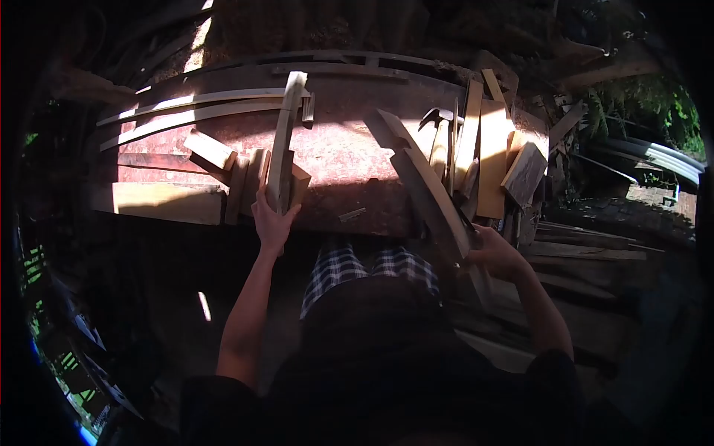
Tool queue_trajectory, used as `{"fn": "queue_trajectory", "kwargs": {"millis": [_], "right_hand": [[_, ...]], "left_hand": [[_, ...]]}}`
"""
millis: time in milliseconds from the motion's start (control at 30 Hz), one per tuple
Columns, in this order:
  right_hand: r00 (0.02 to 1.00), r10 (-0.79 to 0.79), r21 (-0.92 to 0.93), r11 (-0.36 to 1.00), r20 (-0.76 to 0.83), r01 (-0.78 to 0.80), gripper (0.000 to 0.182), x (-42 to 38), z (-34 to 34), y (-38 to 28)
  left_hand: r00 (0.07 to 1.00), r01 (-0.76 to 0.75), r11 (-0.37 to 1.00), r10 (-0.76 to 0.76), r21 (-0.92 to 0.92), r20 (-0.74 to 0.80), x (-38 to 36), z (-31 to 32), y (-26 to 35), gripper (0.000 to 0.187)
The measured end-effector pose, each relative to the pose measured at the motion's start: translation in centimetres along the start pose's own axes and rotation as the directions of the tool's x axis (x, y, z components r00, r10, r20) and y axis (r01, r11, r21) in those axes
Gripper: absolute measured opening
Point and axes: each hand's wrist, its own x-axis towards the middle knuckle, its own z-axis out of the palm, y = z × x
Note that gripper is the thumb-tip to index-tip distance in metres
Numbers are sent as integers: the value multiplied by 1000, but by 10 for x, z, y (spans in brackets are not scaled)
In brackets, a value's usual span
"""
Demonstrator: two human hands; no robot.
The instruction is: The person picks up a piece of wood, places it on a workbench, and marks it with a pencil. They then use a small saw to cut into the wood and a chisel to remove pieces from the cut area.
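Nearest to me I see my own lap, dark top and checked shorts [370, 269], with both bare arms reaching forward to a rust-red bench [338, 160]; my left hand [273, 221] is closed around the near end of a long pale wooden strip [285, 141], which lies across the bench pointing away from me, its far end catching sunlight; my right hand [497, 254] grips the near end of a broad, dark curved plank [424, 186] that slants up and to the left over the bench edge; whether that grip is tight I cannot tell, since shadow covers the fingers. Just beside the left hand lie several short wood offcuts [223, 160], some touching the strip; a wide flat board [160, 202] sits at the bench's near left edge. Further right, a bundle of pale planks [487, 152] leans together, with a hammer head [439, 115] showing among them. At the far side, long thin curved laths [193, 108] run along the bench, sunlit; beyond, dark ground and green foliage [654, 104] at the right.
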Motion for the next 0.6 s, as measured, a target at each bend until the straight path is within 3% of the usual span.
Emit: {"fn": "queue_trajectory", "kwargs": {"millis": [33,67,100,133,167,233,267,300,367,400,433,467,500,567,600], "right_hand": [[994,-72,-402,915,-81,33,86,27,-2,10],[986,-132,-583,811,-99,50,91,40,8,-19],[983,-177,-685,721,-39,103,86,62,12,-35],[978,-210,-788,601,4,132,78,85,16,-48],[950,-307,-841,501,50,206,71,102,21,-66],[950,-282,-949,239,134,205,56,150,34,-99],[898,-374,-952,103,232,289,51,180,42,-109],[822,-450,-929,-53,350,367,46,215,49,-112],[716,-587,-918,-142,379,370,33,281,59,-111],[728,-570,-919,-147,381,366,24,287,48,-123],[801,-520,-950,-75,296,302,23,283,47,-138],[815,-530,-966,-28,233,257,27,297,47,-139],[821,-540,-957,94,183,275,34,291,44,-141],[757,-645,-932,201,105,301,34,321,41,-114],[777,-625,-928,245,69,280,33,322,40,-114]], "left_hand": [[995,102,994,-102,-36,1,-13,-23,-8,82],[983,177,981,-179,-77,-27,-25,-39,-23,81],[976,210,954,-218,-214,-15,-39,-62,-24,80],[991,110,992,-114,-62,-67,-52,-75,-61,80],[981,168,985,-163,40,-107,-67,-93,-61,81],[969,203,972,-216,-116,-118,-92,-118,-67,80],[930,318,907,-356,-277,-97,-102,-122,-77,80],[929,309,911,-350,-273,-115,-105,-120,-81,80],[924,325,932,-350,-162,-156,-122,-126,-87,80],[921,334,930,-356,-152,-156,-123,-126,-63,81],[938,296,949,-311,-111,-156,-127,-120,-79,83],[924,345,927,-363,-147,-120,-123,-118,-51,83],[931,346,935,-353,-78,-96,-120,-112,-46,84],[941,324,936,-334,-137,-54,-109,-96,-24,82],[955,287,948,-294,-135,-33,-102,-88,-14,81]]}}
